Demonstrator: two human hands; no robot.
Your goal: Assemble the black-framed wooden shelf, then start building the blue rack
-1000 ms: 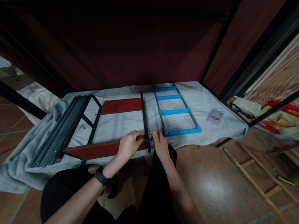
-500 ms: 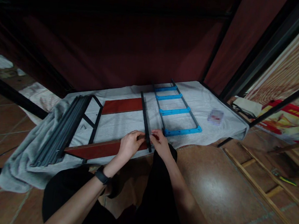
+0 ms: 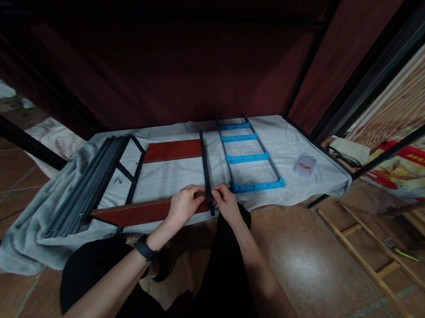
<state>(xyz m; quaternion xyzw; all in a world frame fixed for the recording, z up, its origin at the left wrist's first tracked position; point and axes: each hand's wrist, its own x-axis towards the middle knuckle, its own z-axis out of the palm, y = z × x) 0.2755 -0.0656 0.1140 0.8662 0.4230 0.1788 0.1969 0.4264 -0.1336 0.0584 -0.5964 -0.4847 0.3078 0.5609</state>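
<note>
A narrow black bar (image 3: 205,161) lies across the ends of two reddish-brown boards, an upper one (image 3: 173,150) and a lower one (image 3: 134,212). At the bar's near end my left hand (image 3: 184,205) has its thumb and fingers closed on it from the left. From the other side my right hand (image 3: 227,204) pinches close to the same end; whatever is between those fingertips is too small to make out. The boards' left ends meet a black metal frame (image 3: 132,183). Just right of the bar rests a rack with blue crosspieces (image 3: 248,158) and grey rails.
Dark metal tubes (image 3: 88,184) are bundled on the left of the grey cloth (image 3: 288,190). A small blurred packet (image 3: 305,164) lies on the right. Wooden ladder-like frames (image 3: 368,266) and a yellow-green tool (image 3: 407,255) are on the tiled floor, near a red-yellow box (image 3: 409,169).
My right fingertips have drawn slightly closer to the bar's near end. The left hand and the boards look almost unchanged; the view has shifted a little.
</note>
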